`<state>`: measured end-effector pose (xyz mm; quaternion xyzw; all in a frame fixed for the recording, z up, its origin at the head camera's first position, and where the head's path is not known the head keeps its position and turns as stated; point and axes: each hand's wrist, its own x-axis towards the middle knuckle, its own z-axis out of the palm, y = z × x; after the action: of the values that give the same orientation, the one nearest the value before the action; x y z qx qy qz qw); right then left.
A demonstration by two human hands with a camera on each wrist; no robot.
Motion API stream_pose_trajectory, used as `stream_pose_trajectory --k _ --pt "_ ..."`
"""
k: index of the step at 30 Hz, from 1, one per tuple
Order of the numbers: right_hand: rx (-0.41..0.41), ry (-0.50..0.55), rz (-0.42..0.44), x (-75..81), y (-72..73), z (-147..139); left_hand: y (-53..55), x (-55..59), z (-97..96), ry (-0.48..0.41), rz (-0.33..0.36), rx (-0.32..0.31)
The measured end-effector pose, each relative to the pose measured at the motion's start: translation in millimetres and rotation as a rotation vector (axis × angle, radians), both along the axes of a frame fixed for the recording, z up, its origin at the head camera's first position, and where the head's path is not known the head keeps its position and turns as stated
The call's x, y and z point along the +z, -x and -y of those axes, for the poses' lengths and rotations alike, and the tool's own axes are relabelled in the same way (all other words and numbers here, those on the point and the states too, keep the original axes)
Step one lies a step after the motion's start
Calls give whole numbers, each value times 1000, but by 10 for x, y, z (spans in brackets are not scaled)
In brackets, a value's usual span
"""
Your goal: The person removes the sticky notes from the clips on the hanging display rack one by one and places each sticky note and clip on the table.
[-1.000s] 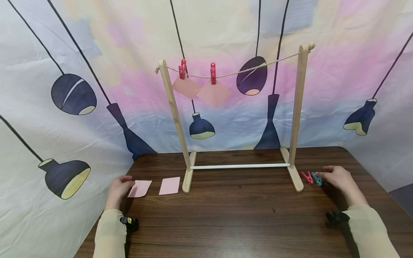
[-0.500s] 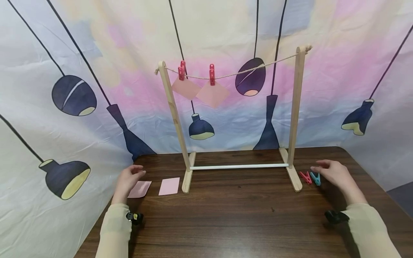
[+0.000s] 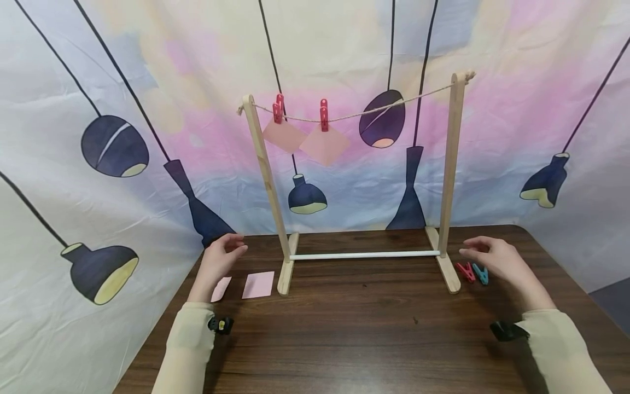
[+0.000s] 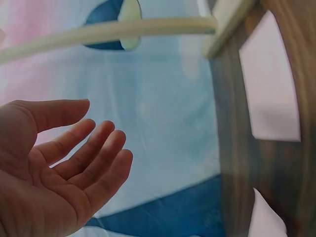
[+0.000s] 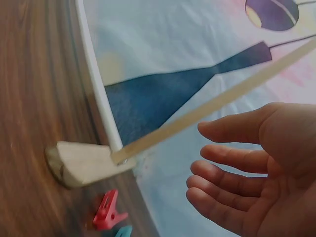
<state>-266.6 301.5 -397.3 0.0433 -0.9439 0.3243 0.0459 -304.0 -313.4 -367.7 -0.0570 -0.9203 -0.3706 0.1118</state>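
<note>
My left hand hovers over the left side of the table with loosely bent fingers and holds nothing; its palm shows bare in the left wrist view. Below it lies a pink paper square, partly hidden by the hand, and a second pink paper square lies to its right. On the other side, my right hand is raised above a red clothespin and a blue clothespin, its fingers relaxed and its palm bare. Two more pink squares hang from the rope by red clothespins.
A wooden stand with a left post, a right post and a white crossbar stands at the back of the brown table. Behind it hangs a cloth backdrop printed with lamps.
My left hand has risen off the left paper square and moved right and away from me. My right hand has lifted and shifted slightly left from the blue clothespin. Papers and clothespins stay put.
</note>
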Motion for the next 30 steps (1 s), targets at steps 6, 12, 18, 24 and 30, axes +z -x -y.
stream_pose_trajectory --k 6,12,18,24,30 --pt "42 13 -15 133 15 151 -8 130 -198 -18 -38 -56" --pt "63 10 -41 337 44 307 -18 300 -339 -54 -73 -102" --pt "102 44 -78 607 83 479 -2 444 -504 -111 -105 -144" --pt "119 83 -146 934 100 636 35 528 -660 -177 -122 -181" --pt "107 135 -249 1266 108 815 83 636 -817 -278 -156 -251"
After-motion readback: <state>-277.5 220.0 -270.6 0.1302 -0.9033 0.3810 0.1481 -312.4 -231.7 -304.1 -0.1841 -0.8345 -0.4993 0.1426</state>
